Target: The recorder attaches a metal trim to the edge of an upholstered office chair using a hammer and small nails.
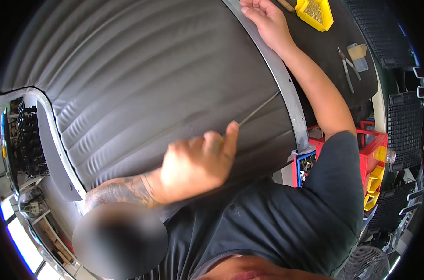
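A large sheet of black, ribbed, padded material (174,70) stretches before me, bordered on the right by a curved grey metal strip (282,79) with small holes. Over the sheet, my left hand (198,161) is closed in a fist, slightly blurred, on a tool with a thin metal shaft (258,109). Its handle is mostly hidden in the fist. The shaft slants up and right, its far end at the inner edge of the strip. My right hand (268,23) reaches to the strip's top part, fingers extended against it and partly cut off by the frame.
Right of the strip, a dark surface carries a yellow bin (314,14) of small brass-coloured pieces, pliers (347,67) and a small clear box (357,53). A red rack (373,144) with yellow bins (373,186) stands near my right elbow. A fan (363,263) is lower right.
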`<state>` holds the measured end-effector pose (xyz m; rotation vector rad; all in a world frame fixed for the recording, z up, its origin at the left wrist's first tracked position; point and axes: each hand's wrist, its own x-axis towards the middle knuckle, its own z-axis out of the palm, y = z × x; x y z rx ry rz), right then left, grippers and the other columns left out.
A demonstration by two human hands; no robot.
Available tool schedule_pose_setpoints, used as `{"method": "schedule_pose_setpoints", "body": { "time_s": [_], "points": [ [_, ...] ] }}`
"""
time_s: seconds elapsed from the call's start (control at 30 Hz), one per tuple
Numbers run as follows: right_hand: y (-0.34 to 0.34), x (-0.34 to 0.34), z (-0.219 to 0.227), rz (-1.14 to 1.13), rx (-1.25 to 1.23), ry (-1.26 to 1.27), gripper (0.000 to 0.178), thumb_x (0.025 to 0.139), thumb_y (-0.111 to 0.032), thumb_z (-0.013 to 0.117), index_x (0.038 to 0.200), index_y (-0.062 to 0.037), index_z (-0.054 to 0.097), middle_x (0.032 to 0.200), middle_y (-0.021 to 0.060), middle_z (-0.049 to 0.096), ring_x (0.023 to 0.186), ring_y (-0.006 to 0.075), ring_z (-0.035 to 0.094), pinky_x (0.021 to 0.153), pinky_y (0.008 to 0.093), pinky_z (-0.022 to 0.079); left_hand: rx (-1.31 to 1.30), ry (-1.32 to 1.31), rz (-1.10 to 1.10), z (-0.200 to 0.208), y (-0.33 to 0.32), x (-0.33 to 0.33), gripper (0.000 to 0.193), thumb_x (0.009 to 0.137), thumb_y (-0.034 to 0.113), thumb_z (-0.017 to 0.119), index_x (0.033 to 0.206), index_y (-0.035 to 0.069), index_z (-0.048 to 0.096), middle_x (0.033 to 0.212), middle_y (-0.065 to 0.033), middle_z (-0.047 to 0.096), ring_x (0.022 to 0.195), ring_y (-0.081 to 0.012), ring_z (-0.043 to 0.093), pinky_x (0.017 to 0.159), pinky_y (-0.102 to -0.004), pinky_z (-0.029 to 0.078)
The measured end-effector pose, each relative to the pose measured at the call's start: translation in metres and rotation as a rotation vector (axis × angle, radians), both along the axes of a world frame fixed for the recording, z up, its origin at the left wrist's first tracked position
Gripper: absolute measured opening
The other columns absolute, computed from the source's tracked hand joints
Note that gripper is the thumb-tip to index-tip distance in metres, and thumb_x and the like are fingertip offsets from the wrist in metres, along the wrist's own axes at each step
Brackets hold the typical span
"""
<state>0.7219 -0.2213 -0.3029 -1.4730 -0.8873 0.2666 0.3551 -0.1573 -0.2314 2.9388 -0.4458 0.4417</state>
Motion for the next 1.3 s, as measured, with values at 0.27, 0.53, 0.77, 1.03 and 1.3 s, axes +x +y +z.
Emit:
{"method": "schedule_pose_setpoints", "body": {
  "time_s": [0.27,0.53,0.77,1.03,1.3],
  "points": [
    [0.005,-0.007,-0.001,-0.154,0.032,-0.054,0.029,0.098,-0.015,0.073,0.123,0.0001,0.072,0.104,0.0036,0.076,0.095,0.0096,0.070,0.087,0.0263,0.055,-0.365,0.169,0.095,0.016,0.024,0.017,0.036,0.094,0.007,0.074,0.130,0.004,0.072,0.085,-0.0136,0.069,0.066,-0.0324,0.068,0.057,-0.0406,0.054],
    [-0.015,0.049,0.055,-0.517,-0.505,-1.076,0.056,0.100,-0.028,0.070,0.146,-0.0023,0.054,0.151,0.0211,0.055,0.140,0.0387,0.053,0.114,0.0503,0.046,-0.774,0.288,0.368,0.073,0.098,0.055,0.053,0.098,0.002,0.065,0.151,0.004,0.059,0.097,0.0023,0.058,0.085,-0.0102,0.051,0.080,-0.0251,0.045],
    [-0.001,0.032,0.014,-0.592,-0.677,-1.104,0.024,0.095,-0.014,0.059,0.106,0.0028,0.071,0.097,0.0141,0.072,0.092,0.0296,0.070,0.067,0.0431,0.062,-0.858,0.308,0.164,0.097,0.047,0.251,0.042,0.104,0.019,0.060,0.144,0.005,0.064,0.099,0.0025,0.054,0.087,-0.0099,0.049,0.079,-0.0264,0.045],
    [-0.020,0.035,0.010,-0.439,-0.568,-0.930,0.023,0.094,-0.018,0.063,0.104,-0.0017,0.076,0.111,0.0148,0.076,0.107,0.0310,0.072,0.080,0.0454,0.062,0.064,-0.222,0.099,0.033,-0.022,0.471,0.036,0.098,0.031,0.066,0.123,0.007,0.076,0.121,-0.0199,0.073,0.116,-0.0335,0.068,0.102,-0.0439,0.051],
    [-0.013,0.034,0.020,-0.358,-0.236,-0.679,0.025,0.104,-0.026,0.055,0.113,-0.0093,0.070,0.116,0.0108,0.075,0.110,0.0284,0.073,0.084,0.0455,0.061,0.508,0.249,0.011,0.048,-0.064,0.477,0.016,0.094,0.028,0.070,0.102,0.019,0.081,0.098,-0.0038,0.079,0.096,-0.0240,0.073,0.101,-0.0424,0.045]
  ]
}}
